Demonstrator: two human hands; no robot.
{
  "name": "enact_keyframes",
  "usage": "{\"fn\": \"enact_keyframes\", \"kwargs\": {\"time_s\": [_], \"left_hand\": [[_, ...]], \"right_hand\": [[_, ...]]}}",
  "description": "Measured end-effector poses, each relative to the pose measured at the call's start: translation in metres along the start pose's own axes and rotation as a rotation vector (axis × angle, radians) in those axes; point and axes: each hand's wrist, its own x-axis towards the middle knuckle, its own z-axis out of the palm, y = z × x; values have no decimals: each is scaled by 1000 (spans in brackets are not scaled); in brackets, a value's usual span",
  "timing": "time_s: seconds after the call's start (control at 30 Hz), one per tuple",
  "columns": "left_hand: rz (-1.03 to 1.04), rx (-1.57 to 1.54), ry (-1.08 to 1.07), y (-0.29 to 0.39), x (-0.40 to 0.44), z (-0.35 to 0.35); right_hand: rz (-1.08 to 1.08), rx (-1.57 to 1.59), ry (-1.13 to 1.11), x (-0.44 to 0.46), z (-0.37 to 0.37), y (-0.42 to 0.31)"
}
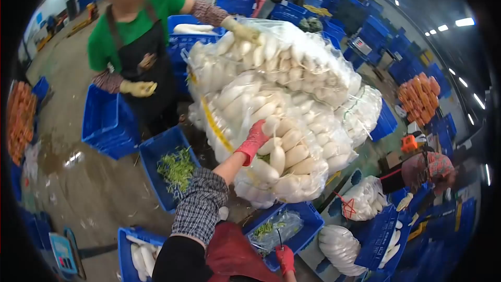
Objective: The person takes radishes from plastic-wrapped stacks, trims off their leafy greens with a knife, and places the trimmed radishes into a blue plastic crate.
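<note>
My left hand (255,141), in a red glove, reaches into the large pile of bagged white radishes. Its fingers are closed against the end of a white radish (272,125) in an opened clear plastic bag (308,180). Low in the view, my right hand (285,258), also red-gloved, is wrapped round a thin dark knife-like tool (280,236) that points upward. Beside that hand stands a blue crate (312,220) with a clear plastic bag and green leaf trimmings (263,230) in it.
Across the pile, a person in a green shirt (133,36) rests a gloved hand (242,31) on the radishes. A blue crate (151,149) of green trimmings stands left; another crate (124,250) holds radishes. Bagged radishes (339,250) lie right, near another person (428,169).
</note>
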Motion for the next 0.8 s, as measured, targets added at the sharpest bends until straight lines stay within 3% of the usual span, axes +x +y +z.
{"fn": "enact_keyframes", "kwargs": {"time_s": [0.1,0.23,0.3,0.37,0.43,0.5,0.57,0.6,0.67,0.77,0.8], "left_hand": [[75,220,-29,-10,31,11],[-21,248,-82,2,37,25],[177,137,100,-21,35,41],[113,-31,74,-23,26,34],[70,-197,76,-5,28,12],[95,-196,266,11,28,-19],[108,-512,346,10,24,-43],[-24,-636,295,20,17,-64],[39,-780,238,55,-7,-91],[111,-1132,267,106,-58,-95],[7,-1274,259,102,-73,-89]], "right_hand": [[146,87,-5,-5,0,7],[14,53,45,-24,4,-7],[-14,43,91,-23,16,-18],[353,88,-41,-8,18,-22],[332,67,-24,-7,0,-46],[313,60,-26,-5,-20,-85],[345,215,-49,0,-42,-114],[270,234,-41,7,-41,-113],[51,284,7,13,-45,-132],[-297,514,22,14,-84,-216],[-370,517,-3,20,-81,-226]]}}
